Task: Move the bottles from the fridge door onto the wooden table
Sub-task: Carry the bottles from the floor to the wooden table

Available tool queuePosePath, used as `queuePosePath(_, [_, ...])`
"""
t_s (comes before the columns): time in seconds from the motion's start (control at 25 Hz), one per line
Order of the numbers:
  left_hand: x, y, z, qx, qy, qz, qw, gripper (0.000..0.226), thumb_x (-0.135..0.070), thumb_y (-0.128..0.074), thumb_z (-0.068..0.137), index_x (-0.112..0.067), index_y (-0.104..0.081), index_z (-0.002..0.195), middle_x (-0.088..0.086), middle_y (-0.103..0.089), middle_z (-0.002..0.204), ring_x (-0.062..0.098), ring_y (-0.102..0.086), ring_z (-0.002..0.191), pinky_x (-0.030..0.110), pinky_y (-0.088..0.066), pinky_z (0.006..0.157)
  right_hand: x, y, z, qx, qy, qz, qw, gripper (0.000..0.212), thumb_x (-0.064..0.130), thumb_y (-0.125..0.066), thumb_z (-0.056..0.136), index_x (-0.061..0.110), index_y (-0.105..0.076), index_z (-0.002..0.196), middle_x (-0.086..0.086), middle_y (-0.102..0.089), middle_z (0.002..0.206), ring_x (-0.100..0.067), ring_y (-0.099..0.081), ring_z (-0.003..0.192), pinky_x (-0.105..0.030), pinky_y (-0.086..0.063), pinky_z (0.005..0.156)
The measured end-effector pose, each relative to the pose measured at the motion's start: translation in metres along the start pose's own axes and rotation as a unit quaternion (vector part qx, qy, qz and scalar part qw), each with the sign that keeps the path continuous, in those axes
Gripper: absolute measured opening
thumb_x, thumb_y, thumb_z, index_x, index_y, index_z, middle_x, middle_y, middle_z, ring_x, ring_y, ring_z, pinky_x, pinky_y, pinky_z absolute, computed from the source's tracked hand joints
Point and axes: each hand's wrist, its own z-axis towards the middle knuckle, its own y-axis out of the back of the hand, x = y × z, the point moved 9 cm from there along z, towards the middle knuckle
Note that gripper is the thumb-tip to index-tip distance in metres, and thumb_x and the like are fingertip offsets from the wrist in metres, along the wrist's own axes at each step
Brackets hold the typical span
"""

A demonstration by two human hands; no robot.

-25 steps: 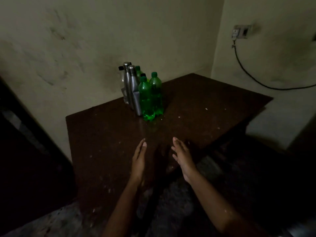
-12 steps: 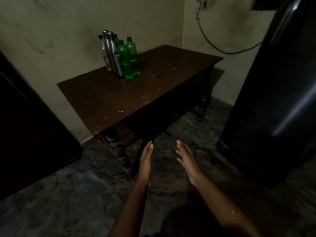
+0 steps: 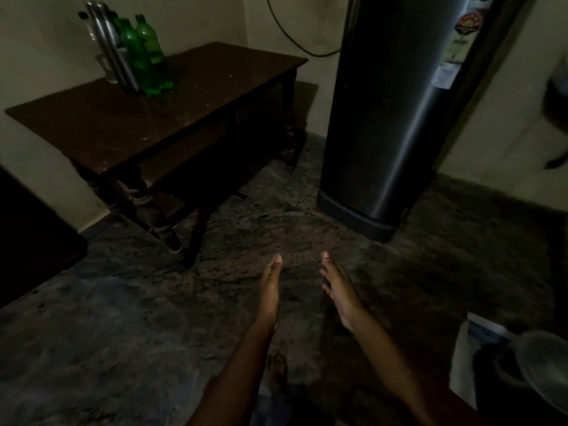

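Several bottles stand in a tight cluster at the back left of the dark wooden table (image 3: 190,96): green plastic bottles (image 3: 144,53) in front and steel bottles (image 3: 107,47) behind them. The dark fridge (image 3: 390,112) stands to the right of the table with its door closed. My left hand (image 3: 270,290) and my right hand (image 3: 338,287) hang over the floor, well away from the table and the fridge. Both have straight fingers, palms facing each other, and hold nothing.
A black cable (image 3: 295,35) runs down the wall between table and fridge. A dark cabinet (image 3: 30,235) stands at the left. A bowl and containers (image 3: 528,364) sit at the lower right. My bare foot (image 3: 276,373) shows on the stone floor (image 3: 123,318).
The view has pulled back from the table and swung right, bringing the fridge fully into sight. Both hands stay empty and outstretched, now over the floor instead of the tabletop.
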Motion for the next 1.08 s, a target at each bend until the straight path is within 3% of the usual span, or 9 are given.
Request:
queuePosePath(0.16, [0.044, -0.041, -0.056, 0.018, 0.019, 0.022, 0.999, 0.044, -0.024, -0.043, 0.095, -0.008, -0.042, 0.136, 0.003, -0.046, 0.137, 0.017, -0.039, 0.131, 0.025, -0.028, 0.107, -0.031, 0.071, -0.045, -0.036, -0.007, 0.001, 0.999, 0.051, 0.044, -0.042, 0.093, 0.019, -0.04, 0.138, 0.0, -0.04, 0.146, -0.02, -0.039, 0.134, -0.033, -0.029, 0.11])
queuePosePath(0.32, [0.086, -0.085, -0.078, 0.038, 0.064, 0.061, 0.995, 0.054, -0.039, -0.053, 0.087, -0.014, -0.045, 0.134, 0.005, -0.044, 0.144, 0.015, -0.042, 0.129, 0.03, -0.028, 0.112, -0.054, 0.135, -0.053, -0.062, -0.036, -0.016, 0.997, 0.045, 0.029, -0.046, 0.094, 0.01, -0.043, 0.135, -0.008, -0.044, 0.143, -0.024, -0.041, 0.131, -0.032, -0.032, 0.107])
queuePosePath(0.4, [0.102, -0.103, -0.074, 0.032, 0.077, 0.09, 0.992, 0.047, -0.03, -0.05, 0.092, -0.011, -0.043, 0.135, 0.005, -0.043, 0.144, 0.011, -0.04, 0.126, 0.02, -0.027, 0.101, -0.062, 0.155, -0.038, -0.059, -0.045, -0.049, 0.996, 0.045, 0.025, -0.048, 0.094, 0.005, -0.044, 0.133, -0.011, -0.046, 0.141, -0.025, -0.043, 0.13, -0.027, -0.033, 0.104])
queuePosePath(0.48, [0.125, -0.122, -0.061, 0.023, 0.105, 0.11, 0.988, 0.048, -0.027, -0.048, 0.094, -0.011, -0.038, 0.138, 0.005, -0.041, 0.145, 0.015, -0.037, 0.131, 0.019, -0.026, 0.096, -0.074, 0.175, -0.006, -0.046, -0.058, -0.088, 0.993, 0.044, 0.023, -0.049, 0.094, 0.001, -0.045, 0.132, -0.014, -0.048, 0.139, -0.026, -0.045, 0.129, -0.021, -0.035, 0.094])
queuePosePath(0.56, [0.155, -0.134, -0.034, 0.0, 0.134, 0.136, 0.982, 0.051, -0.031, -0.05, 0.093, -0.013, -0.037, 0.139, 0.004, -0.039, 0.146, 0.018, -0.037, 0.134, 0.021, -0.027, 0.097, -0.09, 0.19, 0.038, -0.027, -0.07, -0.125, 0.989, 0.044, 0.021, -0.049, 0.093, -0.001, -0.045, 0.13, -0.017, -0.049, 0.138, -0.027, -0.046, 0.127, -0.021, -0.035, 0.089])
queuePosePath(0.68, [0.208, -0.145, 0.021, -0.036, 0.162, 0.174, 0.971, 0.053, -0.03, -0.05, 0.093, -0.013, -0.034, 0.14, -0.001, -0.04, 0.142, 0.017, -0.04, 0.128, 0.026, -0.034, 0.096, -0.132, 0.201, 0.117, 0.015, -0.097, -0.179, 0.979, 0.045, 0.024, -0.054, 0.091, 0.002, -0.046, 0.13, -0.019, -0.051, 0.135, -0.03, -0.049, 0.124, -0.031, -0.037, 0.099])
queuePosePath(0.84, [0.302, -0.143, 0.111, -0.066, 0.201, 0.205, 0.956, 0.062, -0.028, -0.053, 0.091, -0.012, -0.025, 0.144, 0.012, -0.032, 0.15, 0.028, -0.036, 0.135, 0.036, -0.035, 0.105, -0.215, 0.203, 0.225, 0.055, -0.102, -0.229, 0.967, 0.054, 0.032, -0.061, 0.086, 0.01, -0.044, 0.133, -0.015, -0.048, 0.139, -0.031, -0.049, 0.125, -0.044, -0.041, 0.105])
queuePosePath(0.96, [0.372, -0.133, 0.183, -0.086, 0.207, 0.208, 0.952, 0.067, -0.025, -0.056, 0.09, -0.011, -0.02, 0.145, 0.013, -0.028, 0.152, 0.029, -0.034, 0.136, 0.041, -0.035, 0.109, -0.277, 0.192, 0.288, 0.1, -0.078, -0.269, 0.955, 0.059, 0.023, -0.061, 0.087, 0.007, -0.036, 0.138, -0.016, -0.043, 0.143, -0.031, -0.043, 0.13, -0.043, -0.038, 0.106])
queuePosePath(1.08, [0.421, -0.127, 0.237, -0.105, 0.196, 0.19, 0.956, 0.073, -0.019, -0.059, 0.088, -0.009, -0.015, 0.145, 0.014, -0.027, 0.152, 0.031, -0.035, 0.135, 0.039, -0.037, 0.104, -0.322, 0.183, 0.33, 0.121, -0.02, -0.359, 0.925, 0.066, 0.028, -0.066, 0.083, 0.009, -0.037, 0.139, -0.017, -0.041, 0.142, -0.033, -0.04, 0.131, -0.044, -0.035, 0.107])
